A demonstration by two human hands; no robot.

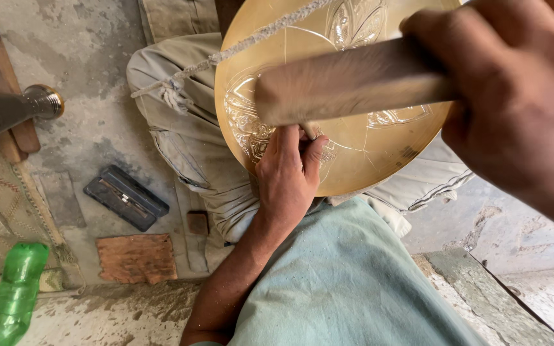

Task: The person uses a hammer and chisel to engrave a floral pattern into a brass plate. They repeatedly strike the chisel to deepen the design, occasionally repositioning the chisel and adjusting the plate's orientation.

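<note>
Both hands work at a round brass plate (354, 160) resting on the person's lap: the left hand (286, 176) pinches a thin chisel (308, 130) against its engraved floral face, the right hand (514, 96) grips a blurred wooden mallet (347, 83) above it. Left of the plate, on the floor, lie a dark case (126, 197) and a green bottle (14, 291), its contents unclear.

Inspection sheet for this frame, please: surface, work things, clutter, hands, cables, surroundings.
Surface: rough grey concrete floor, dusty.
Work things: round brass plate with engraved floral pattern, resting on the person's lap; wooden mallet, motion-blurred; thin chisel against the plate.
Clutter: green plastic bottle lying down, dark flat case, brown tile piece, metal object at the left.
Hands: left hand fingers pinch the chisel; right hand grips the mallet.
Cables: none; a knotted string crosses the plate.
Surroundings: woven mat, concrete ledge.
</note>
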